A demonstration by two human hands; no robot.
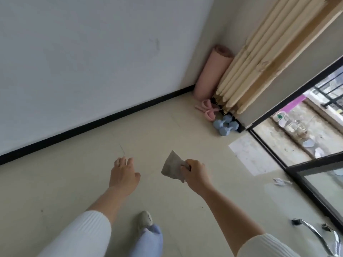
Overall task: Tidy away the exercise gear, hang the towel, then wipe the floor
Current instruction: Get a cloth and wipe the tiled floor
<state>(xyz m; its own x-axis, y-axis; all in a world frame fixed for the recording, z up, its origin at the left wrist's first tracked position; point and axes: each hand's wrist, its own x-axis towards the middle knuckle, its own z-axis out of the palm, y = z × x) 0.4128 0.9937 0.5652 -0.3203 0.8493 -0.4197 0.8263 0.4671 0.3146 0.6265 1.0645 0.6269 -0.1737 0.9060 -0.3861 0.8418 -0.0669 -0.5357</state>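
My right hand (195, 172) grips a small grey cloth (171, 166) above the pale floor (167, 130). My left hand (124, 175) hovers beside it, fingers spread and holding nothing. In the far corner a rolled pink mat (210, 75) stands upright against the wall. At its foot lies a pink resistance band with handles (208, 110). Two light blue dumbbells (225, 125) rest on the floor just right of the band.
A bundle of wooden slats (259, 60) leans in the corner beside the mat. A black-framed glass door (297, 164) runs along the right. A crumpled white scrap (281, 181) lies near it. Chrome chair legs (315, 234) show at bottom right. My foot (145, 218) is below the hands.
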